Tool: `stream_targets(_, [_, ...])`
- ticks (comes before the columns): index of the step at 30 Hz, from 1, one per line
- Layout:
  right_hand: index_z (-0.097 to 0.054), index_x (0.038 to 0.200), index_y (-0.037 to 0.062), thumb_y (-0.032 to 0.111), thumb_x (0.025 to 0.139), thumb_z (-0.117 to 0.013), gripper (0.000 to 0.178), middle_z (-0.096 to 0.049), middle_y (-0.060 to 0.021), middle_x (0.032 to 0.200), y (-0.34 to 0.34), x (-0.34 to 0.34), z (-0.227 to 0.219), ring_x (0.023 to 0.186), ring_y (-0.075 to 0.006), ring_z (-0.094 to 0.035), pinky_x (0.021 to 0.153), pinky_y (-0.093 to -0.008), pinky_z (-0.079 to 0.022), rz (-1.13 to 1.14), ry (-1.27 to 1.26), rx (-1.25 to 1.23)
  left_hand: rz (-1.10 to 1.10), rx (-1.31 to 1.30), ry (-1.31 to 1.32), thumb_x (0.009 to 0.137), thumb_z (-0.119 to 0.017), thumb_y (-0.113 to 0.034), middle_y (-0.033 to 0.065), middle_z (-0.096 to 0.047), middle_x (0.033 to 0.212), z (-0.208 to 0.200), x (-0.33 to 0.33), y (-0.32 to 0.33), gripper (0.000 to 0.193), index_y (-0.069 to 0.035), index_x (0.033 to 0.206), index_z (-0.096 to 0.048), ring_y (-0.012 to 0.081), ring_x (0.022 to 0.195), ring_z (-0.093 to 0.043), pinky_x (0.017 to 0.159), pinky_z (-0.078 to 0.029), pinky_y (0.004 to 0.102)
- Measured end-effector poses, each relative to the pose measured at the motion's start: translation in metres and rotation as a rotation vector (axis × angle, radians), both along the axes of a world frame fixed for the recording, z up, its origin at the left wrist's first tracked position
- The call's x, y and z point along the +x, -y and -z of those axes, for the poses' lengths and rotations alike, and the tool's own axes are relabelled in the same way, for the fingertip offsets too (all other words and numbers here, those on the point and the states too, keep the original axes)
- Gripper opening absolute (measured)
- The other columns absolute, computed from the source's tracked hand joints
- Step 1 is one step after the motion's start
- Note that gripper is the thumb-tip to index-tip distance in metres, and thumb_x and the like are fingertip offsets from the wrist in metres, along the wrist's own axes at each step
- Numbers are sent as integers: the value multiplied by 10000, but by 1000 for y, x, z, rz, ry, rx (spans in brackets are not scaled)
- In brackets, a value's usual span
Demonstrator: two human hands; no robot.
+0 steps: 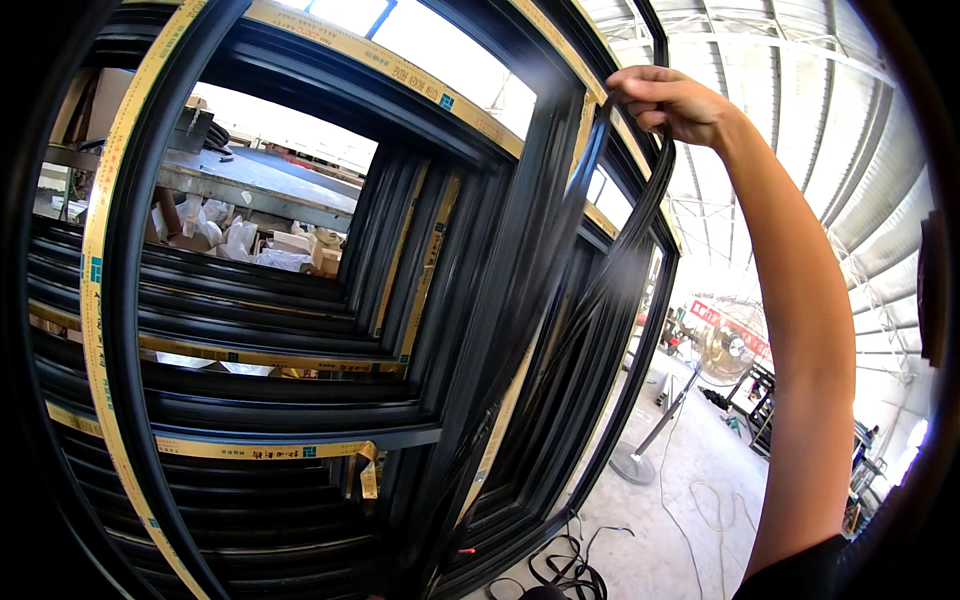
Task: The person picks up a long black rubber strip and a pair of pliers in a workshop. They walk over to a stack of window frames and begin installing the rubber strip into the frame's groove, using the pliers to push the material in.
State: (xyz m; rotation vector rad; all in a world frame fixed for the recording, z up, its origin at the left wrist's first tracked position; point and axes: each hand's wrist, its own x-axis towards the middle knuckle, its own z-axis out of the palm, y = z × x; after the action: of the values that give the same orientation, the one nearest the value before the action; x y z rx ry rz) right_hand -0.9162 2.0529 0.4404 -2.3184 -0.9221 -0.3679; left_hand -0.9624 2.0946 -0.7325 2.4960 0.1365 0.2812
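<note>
My right hand [668, 100] is raised at top right, fingers pinched narrow on a black rubber strip [600, 290] running down the black window frame [520, 260]. Strip probably soft, floppy, light; grip near its top end. Left hand out of view.

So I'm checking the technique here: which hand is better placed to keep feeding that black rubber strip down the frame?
The right hand: it pinches the black rubber strip at the top of the black window frame. The left hand is not in view.
</note>
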Motion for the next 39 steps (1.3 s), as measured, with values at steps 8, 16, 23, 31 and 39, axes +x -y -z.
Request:
stream_targets(8, [-663, 847, 12, 186, 772, -678, 190, -629, -94, 682, -42, 58, 29, 652, -180, -620, 624, -308, -491, 546, 819, -276, -6, -36, -129, 829, -466, -224, 153, -621, 957, -32, 2, 2, 234, -70, 886, -632, 322, 932, -578, 850, -457, 424])
stream_targets(16, [-642, 869, 42, 154, 769, -631, 150, -637, -165, 867, -59, 104, 43, 871, -325, -600, 766, -395, -467, 638, 1235, -503, -33, -72, -236, 826, -465, -217, 156, -626, 943, -88, -12, -2, 231, -68, 867, -638, 324, 925, -580, 844, -460, 423])
stream_targets(23, [-658, 890, 48, 173, 765, -646, 177, -653, -141, 844, -69, 104, 41, 847, -293, -620, 757, -374, -473, 653, 1177, -404, -33, -95, -288, 822, -465, -211, 159, -630, 930, -107, -20, -5, 230, -67, 850, -643, 325, 920, -582, 839, -463, 421])
stream_targets(31, [-663, 956, 63, 136, 816, -563, 187, -656, -140, 814, -65, 122, 29, 804, -278, -631, 758, -367, -482, 648, 1145, -511, -18, -98, -318, 819, -465, -204, 163, -634, 915, -112, -23, -7, 230, -66, 831, -649, 327, 913, -584, 833, -466, 419])
stream_targets(39, [-655, 949, 75, 148, 826, -547, 180, -644, -162, 889, -62, 127, 30, 897, -328, -600, 804, -400, -470, 698, 1213, -570, -16, -98, -325, 814, -465, -192, 163, -640, 893, -123, -29, -5, 229, -64, 796, -655, 327, 903, -587, 823, -469, 418])
